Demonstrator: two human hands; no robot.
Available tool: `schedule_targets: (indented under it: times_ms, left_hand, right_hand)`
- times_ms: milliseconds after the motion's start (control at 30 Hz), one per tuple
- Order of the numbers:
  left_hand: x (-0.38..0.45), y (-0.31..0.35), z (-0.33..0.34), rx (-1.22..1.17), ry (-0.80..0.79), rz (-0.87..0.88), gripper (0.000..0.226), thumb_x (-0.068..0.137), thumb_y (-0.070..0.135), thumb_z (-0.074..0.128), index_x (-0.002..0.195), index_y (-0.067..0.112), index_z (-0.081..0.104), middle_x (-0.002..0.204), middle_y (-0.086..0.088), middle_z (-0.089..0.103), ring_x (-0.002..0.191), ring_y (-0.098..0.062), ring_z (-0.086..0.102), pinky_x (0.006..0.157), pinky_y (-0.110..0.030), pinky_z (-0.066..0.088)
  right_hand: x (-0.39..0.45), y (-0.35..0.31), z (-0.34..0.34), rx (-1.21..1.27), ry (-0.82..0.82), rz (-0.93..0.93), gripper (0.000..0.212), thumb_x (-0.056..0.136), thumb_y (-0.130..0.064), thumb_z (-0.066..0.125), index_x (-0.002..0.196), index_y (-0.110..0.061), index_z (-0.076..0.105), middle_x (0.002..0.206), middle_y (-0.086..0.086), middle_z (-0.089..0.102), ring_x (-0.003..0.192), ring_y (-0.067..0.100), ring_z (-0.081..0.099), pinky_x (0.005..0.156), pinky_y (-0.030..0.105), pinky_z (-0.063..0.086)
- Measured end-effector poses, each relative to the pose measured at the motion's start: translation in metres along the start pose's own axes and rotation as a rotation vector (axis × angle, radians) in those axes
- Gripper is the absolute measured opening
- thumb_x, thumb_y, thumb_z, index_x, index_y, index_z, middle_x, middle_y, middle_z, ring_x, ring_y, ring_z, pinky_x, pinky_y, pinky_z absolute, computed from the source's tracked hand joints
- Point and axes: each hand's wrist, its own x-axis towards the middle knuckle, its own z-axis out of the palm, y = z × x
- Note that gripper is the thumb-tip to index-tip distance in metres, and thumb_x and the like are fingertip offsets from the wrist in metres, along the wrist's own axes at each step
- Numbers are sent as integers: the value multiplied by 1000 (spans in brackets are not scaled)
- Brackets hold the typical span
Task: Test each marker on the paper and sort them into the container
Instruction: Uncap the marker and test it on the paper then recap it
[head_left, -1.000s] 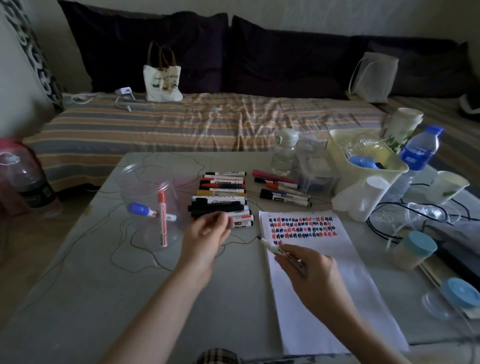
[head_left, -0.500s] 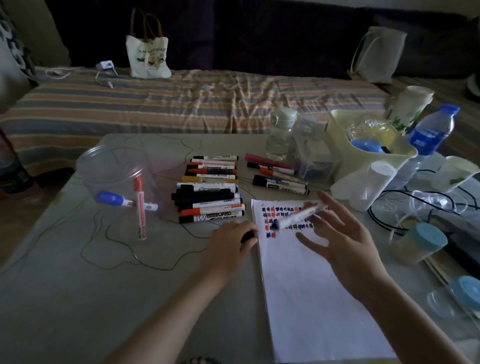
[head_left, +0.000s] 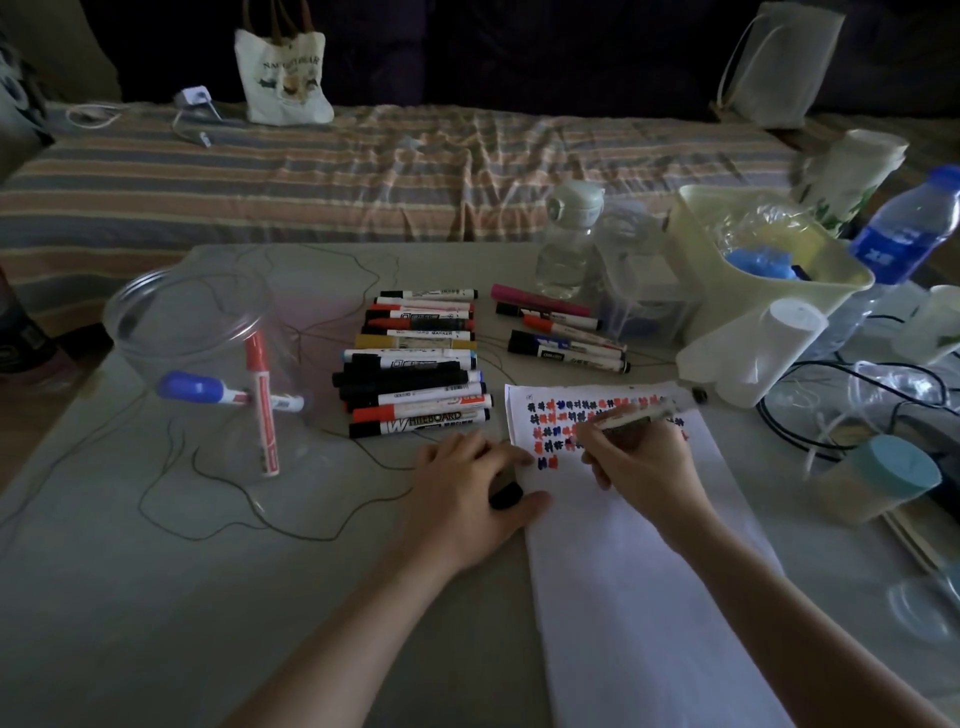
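My right hand (head_left: 641, 465) grips a white marker (head_left: 644, 408) with its tip down on the white paper (head_left: 639, 587), among rows of red, blue and black test marks. Beside the paper's left edge, my left hand (head_left: 470, 491) rests on the table, fingers curled round a black marker cap (head_left: 505, 494). A stack of several markers (head_left: 415, 379) lies just beyond that hand, and a smaller group of markers (head_left: 563, 338) lies behind the paper. At the left stands a clear plastic container (head_left: 197, 353) holding a red marker and a blue-capped marker.
A cream bin (head_left: 763, 270), water bottles (head_left: 569, 244), paper cups and a teal-lidded jar (head_left: 883, 480) crowd the table's right side. Thin wires loop over the table near the container. A striped couch with two bags lies beyond the far edge.
My right hand turned the marker from loosely raised fingers into a writing grip and brought its tip down onto the marks. My left hand settled by the paper's edge with the cap.
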Motion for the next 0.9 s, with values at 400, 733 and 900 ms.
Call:
schedule_targets:
  times_ms: [400, 733, 900]
  left_hand:
    - [0, -1, 4, -39, 78, -10, 51, 71, 75, 52, 103, 39, 67, 91, 15, 53, 94, -10, 53, 83, -39, 42]
    - [1, 0, 4, -28, 74, -9, 52, 71, 76, 51, 103, 40, 67, 90, 15, 53, 93, -10, 52, 81, -36, 40]
    - [1, 0, 3, -37, 65, -23, 51, 70, 76, 51, 104, 41, 67, 91, 16, 53, 95, -9, 52, 84, -34, 38]
  right_hand:
    - [-5, 22, 15, -165, 224, -92, 31, 83, -36, 73, 65, -12, 66, 52, -3, 65, 46, 0, 59, 47, 8, 42]
    - [-7, 24, 18, -200, 222, -151, 28, 84, -27, 74, 68, -6, 66, 52, -3, 63, 45, -1, 58, 45, 5, 39]
    - [-5, 28, 15, -186, 212, -139, 25, 83, -32, 74, 68, -13, 67, 57, -4, 66, 50, 2, 60, 50, 15, 46]
